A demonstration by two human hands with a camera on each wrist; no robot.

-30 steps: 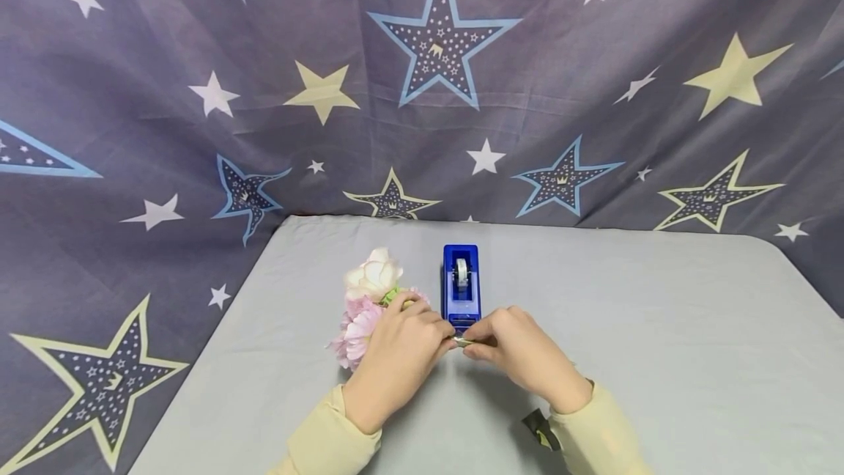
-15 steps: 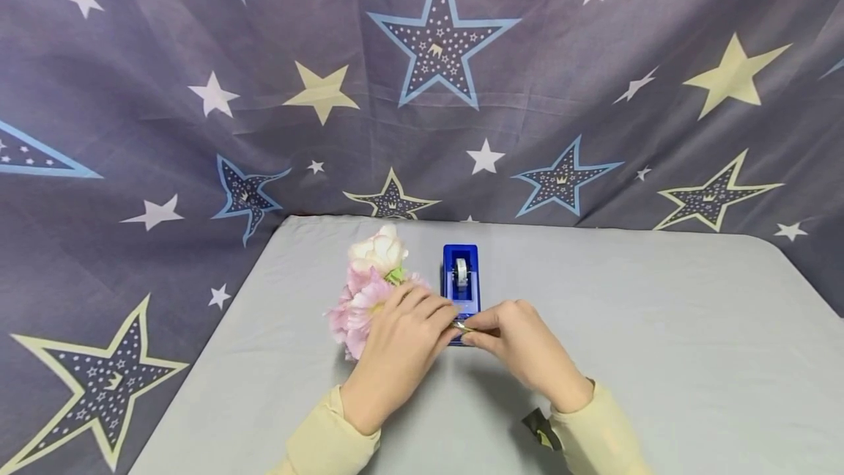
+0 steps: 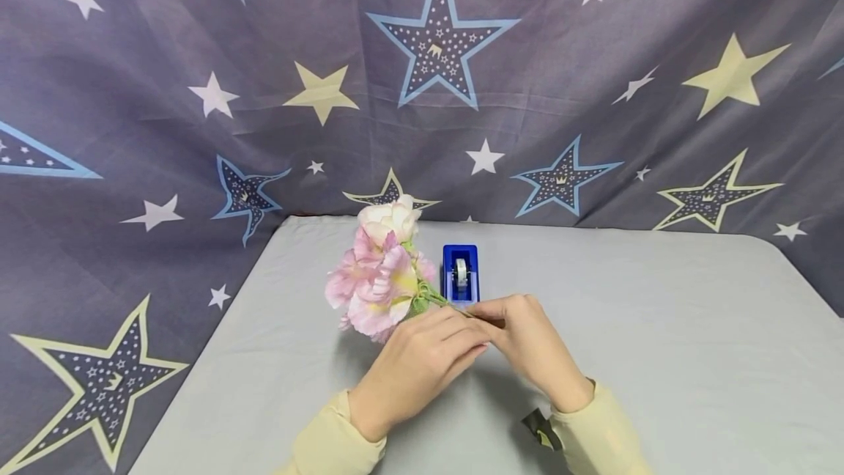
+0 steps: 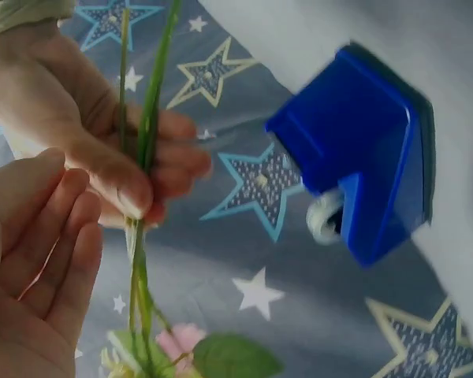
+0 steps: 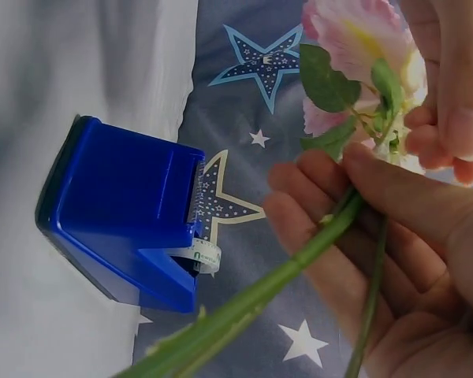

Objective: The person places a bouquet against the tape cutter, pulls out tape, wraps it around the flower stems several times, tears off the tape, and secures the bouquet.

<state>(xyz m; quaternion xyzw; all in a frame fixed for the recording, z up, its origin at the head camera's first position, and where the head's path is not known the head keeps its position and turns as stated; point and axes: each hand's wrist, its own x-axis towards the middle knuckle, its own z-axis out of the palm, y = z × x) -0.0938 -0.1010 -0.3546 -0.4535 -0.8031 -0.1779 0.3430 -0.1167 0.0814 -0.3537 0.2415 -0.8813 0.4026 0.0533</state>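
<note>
A bunch of pink and cream flowers with green stems is held in my right hand. The right thumb and fingers pinch the stems just below the leaves, as the right wrist view shows. Close beside them is my left hand; in the left wrist view its fingers are loosely bent, apart from the stems and with nothing between them. Just beyond the hands stands a blue tape dispenser carrying a small roll of clear tape. The left hand hides part of the stems in the head view.
Grey cloth covers the table. Behind it hangs a dark curtain patterned with stars. A dark strap-like piece hangs by the right sleeve.
The flowers have risen and tipped away toward the back, showing more stem. My left hand has come off the stems and shifted right and nearer; the right hand still grips there.
</note>
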